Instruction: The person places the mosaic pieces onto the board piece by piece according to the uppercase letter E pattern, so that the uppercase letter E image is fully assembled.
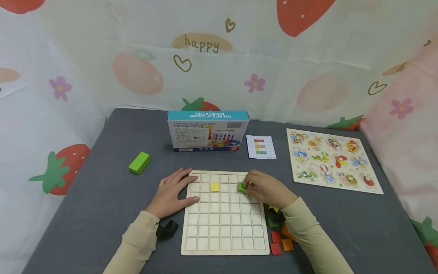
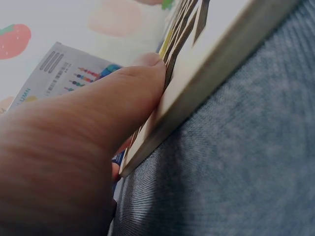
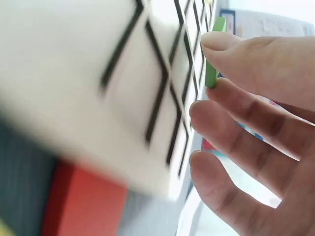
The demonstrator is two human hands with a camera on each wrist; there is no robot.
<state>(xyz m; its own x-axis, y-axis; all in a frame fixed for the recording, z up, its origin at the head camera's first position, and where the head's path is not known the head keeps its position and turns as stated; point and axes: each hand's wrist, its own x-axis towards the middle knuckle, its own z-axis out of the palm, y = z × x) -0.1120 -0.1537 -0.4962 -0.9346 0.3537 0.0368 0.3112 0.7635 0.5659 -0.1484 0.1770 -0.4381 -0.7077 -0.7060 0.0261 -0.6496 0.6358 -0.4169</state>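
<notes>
A pale wooden grid board lies flat on the table. My left hand rests on its upper left edge, fingers and thumb spread; the left wrist view has the thumb pressing on the board's rim. My right hand pinches a green square tile over a cell in the second row, near the board's right side. In the right wrist view the thumb lies against that tile. A yellow tile sits in a cell of the same row, further left.
Red tiles, orange tiles and others lie right of the board, partly under my right forearm. Behind stand a box and a pattern card. An insect puzzle lies at right, a green block at left.
</notes>
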